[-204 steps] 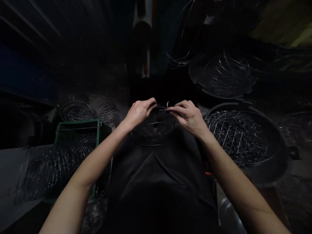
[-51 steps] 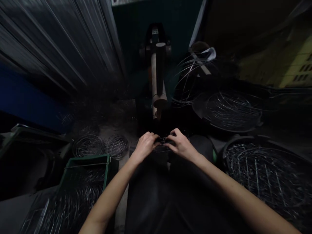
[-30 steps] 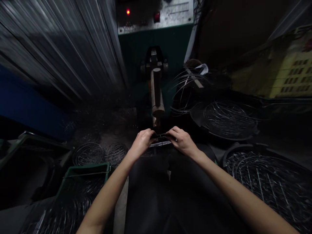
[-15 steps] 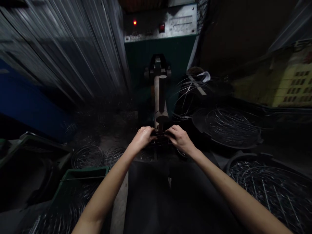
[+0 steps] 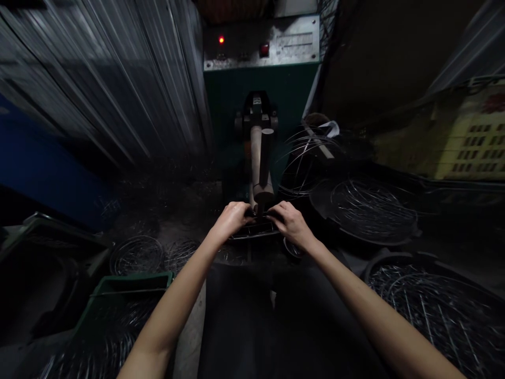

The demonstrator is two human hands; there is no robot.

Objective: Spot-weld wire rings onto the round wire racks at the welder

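Both hands meet at the tip of a green spot-welding machine [image 5: 221, 97], below its thick cylindrical arm [image 5: 261, 163]. My left hand [image 5: 233, 217] is closed in a pinch left of the tip. On the other side my right hand [image 5: 290, 221] pinches in the same way. Between them, a thin metal wire frame [image 5: 252, 235] curves under the welder's tip, with short cross wires showing. The fingers appear to grip this frame, though the exact contact lies in shadow.
A green crate [image 5: 118, 287] with wire pieces stands at lower left, beside wire rings [image 5: 136, 255]. Dark round tubs with wires, one tub [image 5: 365, 239] and a nearer tub [image 5: 379, 258], are at right. A yellow crate [image 5: 444, 158] stands farther back.
The wire frame now shows more clearly below the hands, its curved edge catching light. Both hands stay at the welder's tip. The whole view has shifted slightly.
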